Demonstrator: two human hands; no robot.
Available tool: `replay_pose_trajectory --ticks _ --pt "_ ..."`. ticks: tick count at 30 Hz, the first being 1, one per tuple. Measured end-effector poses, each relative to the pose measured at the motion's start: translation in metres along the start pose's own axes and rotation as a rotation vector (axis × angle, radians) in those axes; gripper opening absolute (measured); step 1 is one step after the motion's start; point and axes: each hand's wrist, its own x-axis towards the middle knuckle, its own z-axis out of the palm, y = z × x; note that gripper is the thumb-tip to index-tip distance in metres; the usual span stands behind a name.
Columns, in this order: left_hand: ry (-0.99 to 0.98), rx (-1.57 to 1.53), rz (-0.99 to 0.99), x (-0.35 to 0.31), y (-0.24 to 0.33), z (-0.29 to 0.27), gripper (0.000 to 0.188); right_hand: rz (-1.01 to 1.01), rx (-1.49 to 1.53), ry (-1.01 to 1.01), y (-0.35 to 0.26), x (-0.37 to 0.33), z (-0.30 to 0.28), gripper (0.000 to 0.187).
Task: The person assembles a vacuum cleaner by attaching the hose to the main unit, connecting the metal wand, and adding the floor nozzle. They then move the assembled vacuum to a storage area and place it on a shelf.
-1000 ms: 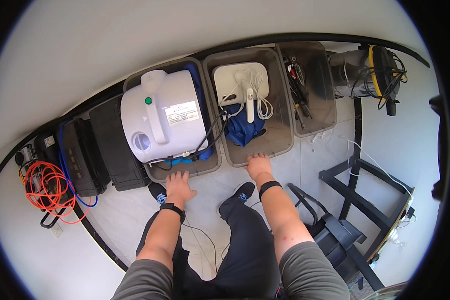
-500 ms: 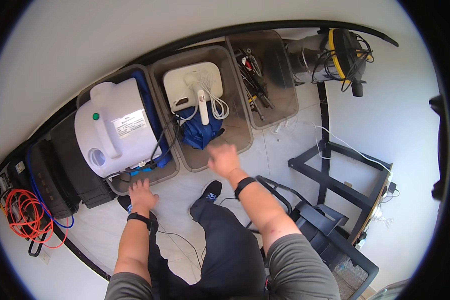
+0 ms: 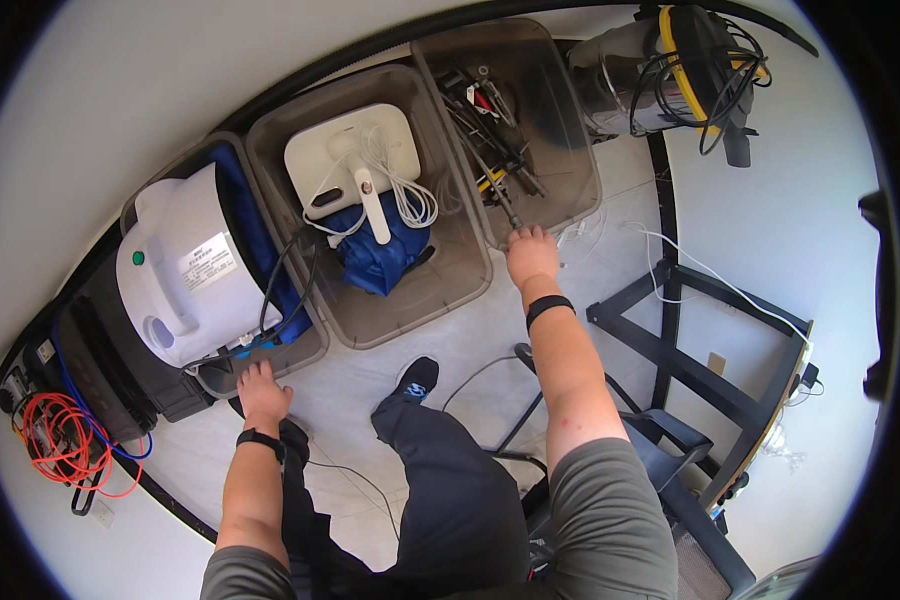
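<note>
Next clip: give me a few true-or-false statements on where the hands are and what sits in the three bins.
1. The right hand is at the near rim of the tool bin. True.
2. The left hand is inside the middle bin. False: it rests by the near edge of the left bin.
3. The left bin holds a white machine. True.
4. The middle bin holds only loose tools. False: it holds a white device with a coiled cord and a blue bag.
</note>
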Motion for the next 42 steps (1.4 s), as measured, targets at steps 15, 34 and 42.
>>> replay_pose_trajectory --ticks 15,34,42 --pt "-0.156 0.037 -0.038 -0.005 0.01 -0.014 0.071 0.007 -0.048 -0.132 0.002 -0.045 0.016 0.04" --pt "0.202 0.149 0.513 -0.101 0.023 -0.155 0.027 0.33 0.567 -0.292 -0.023 -0.215 -0.076 0.057" --pt "0.396 0.163 0.681 -0.152 0.028 -0.264 0.014 0.313 0.736 -0.473 -0.007 -0.272 -0.113 0.055"
